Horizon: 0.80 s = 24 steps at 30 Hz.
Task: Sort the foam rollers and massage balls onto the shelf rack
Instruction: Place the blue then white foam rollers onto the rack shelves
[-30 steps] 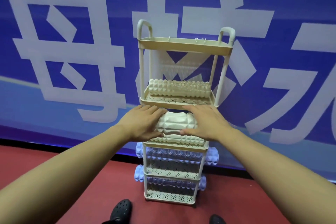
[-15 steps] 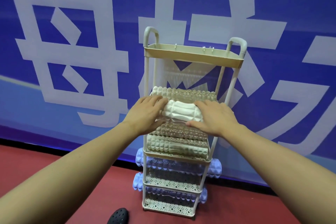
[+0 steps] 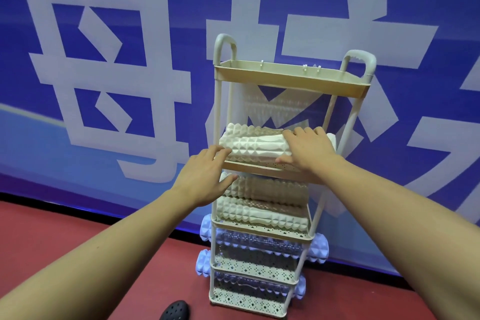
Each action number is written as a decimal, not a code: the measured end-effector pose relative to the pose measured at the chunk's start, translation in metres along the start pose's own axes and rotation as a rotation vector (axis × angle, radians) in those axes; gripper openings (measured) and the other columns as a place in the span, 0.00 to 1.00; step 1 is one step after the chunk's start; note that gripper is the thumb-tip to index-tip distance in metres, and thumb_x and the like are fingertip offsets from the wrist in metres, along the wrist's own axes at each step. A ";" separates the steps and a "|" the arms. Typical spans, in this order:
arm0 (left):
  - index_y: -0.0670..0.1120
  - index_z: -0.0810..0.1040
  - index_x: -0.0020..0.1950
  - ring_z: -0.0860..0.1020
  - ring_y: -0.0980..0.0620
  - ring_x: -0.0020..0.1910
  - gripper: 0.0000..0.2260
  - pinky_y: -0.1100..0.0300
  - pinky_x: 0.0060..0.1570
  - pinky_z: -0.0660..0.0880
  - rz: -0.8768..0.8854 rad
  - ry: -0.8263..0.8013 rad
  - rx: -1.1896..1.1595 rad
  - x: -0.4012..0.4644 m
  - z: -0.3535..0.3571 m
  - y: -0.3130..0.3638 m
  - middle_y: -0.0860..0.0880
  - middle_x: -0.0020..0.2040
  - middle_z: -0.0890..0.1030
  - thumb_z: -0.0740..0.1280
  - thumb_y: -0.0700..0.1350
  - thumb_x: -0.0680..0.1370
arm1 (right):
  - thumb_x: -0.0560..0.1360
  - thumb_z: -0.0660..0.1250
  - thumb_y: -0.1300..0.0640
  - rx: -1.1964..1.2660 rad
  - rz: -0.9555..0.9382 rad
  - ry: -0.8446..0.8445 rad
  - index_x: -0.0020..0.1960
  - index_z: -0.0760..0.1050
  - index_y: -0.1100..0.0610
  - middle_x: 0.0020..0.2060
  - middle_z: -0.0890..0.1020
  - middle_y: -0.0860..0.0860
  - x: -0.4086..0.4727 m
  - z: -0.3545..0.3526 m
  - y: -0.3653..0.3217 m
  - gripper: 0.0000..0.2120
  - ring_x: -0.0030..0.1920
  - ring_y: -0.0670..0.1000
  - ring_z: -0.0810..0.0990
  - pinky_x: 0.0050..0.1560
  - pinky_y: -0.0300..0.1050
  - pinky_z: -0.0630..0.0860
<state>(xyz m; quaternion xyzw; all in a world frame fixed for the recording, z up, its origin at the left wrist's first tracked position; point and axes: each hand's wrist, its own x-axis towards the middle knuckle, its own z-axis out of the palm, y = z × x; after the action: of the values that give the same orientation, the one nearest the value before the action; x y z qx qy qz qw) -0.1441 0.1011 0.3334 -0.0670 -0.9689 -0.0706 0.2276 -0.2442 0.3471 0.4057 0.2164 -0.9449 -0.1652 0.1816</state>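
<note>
Both bare forearms reach forward and up from the lower corners, converging. Left hand (image 3: 205,176): palm down, fingers straight and together, thumb spread below, tips pointing right. Right hand (image 3: 309,150): back facing the camera, fingers extended and slightly bent, laid flat over something, thumb low.

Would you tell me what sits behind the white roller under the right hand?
Behind the white roller on that shelf lies a beige roller, only its top edge showing. The right hand covers its right part, and whatever is farther back stays hidden.
</note>
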 end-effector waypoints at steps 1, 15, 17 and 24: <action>0.49 0.62 0.78 0.72 0.46 0.68 0.29 0.49 0.65 0.72 0.001 -0.004 0.000 -0.001 0.002 0.000 0.49 0.75 0.67 0.60 0.62 0.81 | 0.74 0.60 0.27 0.019 0.008 -0.014 0.73 0.66 0.52 0.66 0.76 0.54 0.004 0.003 0.000 0.38 0.64 0.59 0.76 0.64 0.57 0.68; 0.50 0.64 0.76 0.72 0.47 0.68 0.28 0.50 0.63 0.73 0.001 -0.085 0.006 -0.016 0.021 0.003 0.50 0.74 0.67 0.59 0.63 0.81 | 0.80 0.61 0.38 0.366 0.098 0.139 0.75 0.66 0.53 0.68 0.75 0.52 -0.010 0.042 -0.013 0.29 0.68 0.57 0.73 0.68 0.54 0.67; 0.50 0.64 0.77 0.71 0.47 0.69 0.28 0.49 0.64 0.72 0.012 -0.086 -0.005 -0.022 0.023 0.008 0.50 0.74 0.68 0.58 0.63 0.81 | 0.81 0.61 0.40 0.494 0.055 0.215 0.75 0.67 0.52 0.70 0.73 0.50 -0.028 0.041 -0.020 0.27 0.70 0.55 0.71 0.70 0.53 0.66; 0.50 0.67 0.76 0.70 0.45 0.71 0.26 0.48 0.66 0.70 -0.024 -0.436 -0.071 -0.078 0.058 0.034 0.49 0.74 0.69 0.59 0.61 0.82 | 0.82 0.60 0.42 0.629 -0.008 -0.227 0.76 0.65 0.49 0.69 0.75 0.50 -0.121 0.081 -0.060 0.25 0.63 0.54 0.78 0.58 0.53 0.77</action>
<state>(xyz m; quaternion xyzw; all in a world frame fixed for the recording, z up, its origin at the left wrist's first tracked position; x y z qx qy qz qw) -0.0947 0.1365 0.2505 -0.0769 -0.9928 -0.0911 0.0095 -0.1550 0.3720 0.2780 0.2456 -0.9630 0.1106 -0.0011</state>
